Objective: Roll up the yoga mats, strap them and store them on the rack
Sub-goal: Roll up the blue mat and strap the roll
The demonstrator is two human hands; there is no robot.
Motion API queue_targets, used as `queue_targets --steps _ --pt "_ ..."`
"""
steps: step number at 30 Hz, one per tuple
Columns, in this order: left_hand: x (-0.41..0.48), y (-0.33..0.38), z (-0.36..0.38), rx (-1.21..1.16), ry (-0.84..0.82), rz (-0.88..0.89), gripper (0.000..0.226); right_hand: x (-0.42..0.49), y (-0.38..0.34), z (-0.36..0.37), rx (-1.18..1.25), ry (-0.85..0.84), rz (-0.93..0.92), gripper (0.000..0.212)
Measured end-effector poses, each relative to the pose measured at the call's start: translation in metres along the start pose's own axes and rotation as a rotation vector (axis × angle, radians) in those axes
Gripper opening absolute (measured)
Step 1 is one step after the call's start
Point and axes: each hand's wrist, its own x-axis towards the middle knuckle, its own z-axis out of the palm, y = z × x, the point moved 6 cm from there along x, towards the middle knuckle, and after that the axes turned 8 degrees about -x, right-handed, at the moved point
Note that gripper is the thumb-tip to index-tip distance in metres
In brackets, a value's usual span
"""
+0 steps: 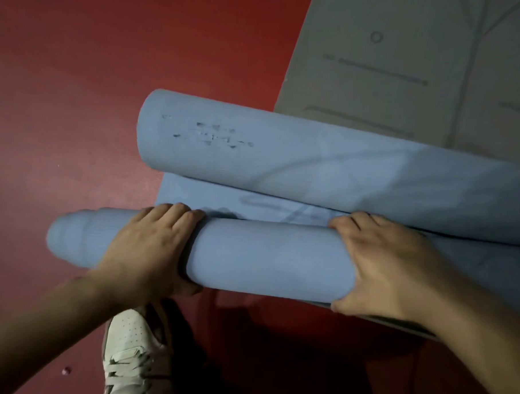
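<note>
A blue yoga mat [268,256] lies across the red floor, rolled from both ends. The near roll is under my hands; its left end sticks out unevenly like a telescope. The far, thicker roll [284,156] lies just behind it, with a short flat strip of mat between the two. My left hand [149,248] grips the near roll towards its left end, fingers curled over the top and thumb underneath. My right hand [381,267] grips the same roll further right in the same way.
A grey mat [422,70] with printed lines lies flat at the back right, partly under the far blue roll. My white sneaker [132,355] stands on the red floor [63,99] just in front of the near roll.
</note>
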Motion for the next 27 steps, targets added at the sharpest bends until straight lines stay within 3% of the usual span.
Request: queue_targets --steps 8,13,19,23,25,27 --pt "0.008 -0.006 -0.004 -0.055 0.009 0.050 0.098 0.008 0.013 0.004 0.084 -0.016 0.009 0.126" --pt "0.021 -0.014 -0.018 -0.142 0.040 0.067 0.094 0.019 0.046 -0.010 0.257 0.024 0.088 0.148" --pt "0.032 -0.017 -0.029 -0.228 0.116 -0.019 0.075 0.027 0.063 -0.030 0.338 0.167 0.160 0.139" --pt "0.023 -0.006 -0.033 -0.244 0.160 0.024 0.064 0.027 0.064 -0.026 0.337 0.228 0.162 0.135" --pt "0.016 0.001 -0.029 -0.195 0.162 0.053 0.071 0.026 0.064 -0.024 0.343 0.267 0.158 0.132" --pt "0.017 0.005 -0.018 -0.057 0.115 0.028 0.095 0.024 0.066 -0.024 0.374 0.322 0.175 0.124"
